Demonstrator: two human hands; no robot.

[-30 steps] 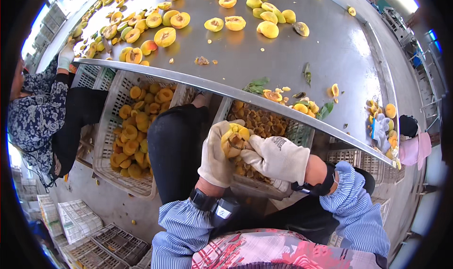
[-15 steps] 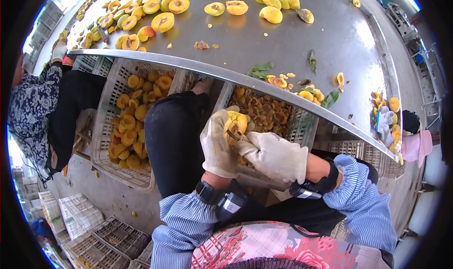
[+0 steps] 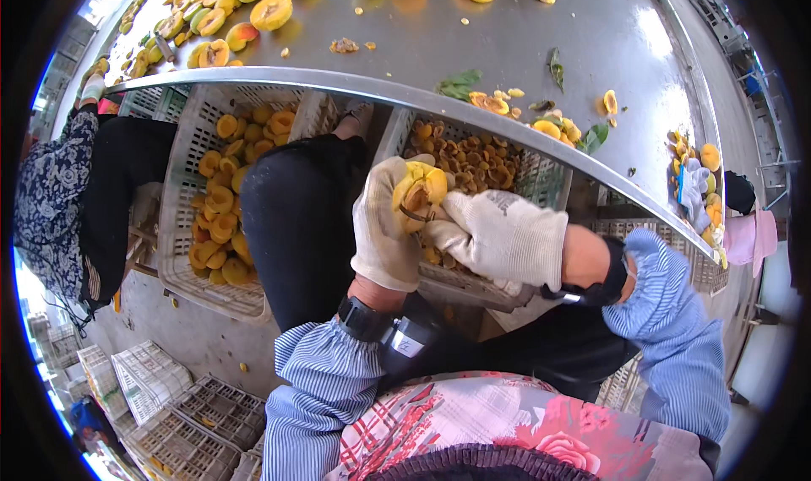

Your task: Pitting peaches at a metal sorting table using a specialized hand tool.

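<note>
My gloved left hand (image 3: 382, 232) is wrapped round a yellow peach half (image 3: 429, 184), its brown stone hollow turned toward my right hand. My gloved right hand (image 3: 507, 234) pinches a small curved metal pitting tool (image 3: 417, 217), whose bent end lies against the cut face of the fruit; its handle is hidden in the fingers. Both hands are above a crate (image 3: 545, 195) of brown-orange stones and scraps. To the left of my knee stands another crate (image 3: 179, 257), holding many pitted peach halves.
Ahead is a metal table (image 3: 507, 50) with a raised edge, bearing cut peaches (image 3: 272, 12), leaves (image 3: 460, 84) and scraps. A co-worker's patterned sleeve (image 3: 55, 202) shows at far left. Stacked crates (image 3: 182, 443) stand at lower left. A pink hat (image 3: 750, 240) is at right.
My left hand has tilted the peach half so its cut face shows more. My right hand has drawn slightly right, with the tool's curved end at the hollow. The whole view has shifted a little.
</note>
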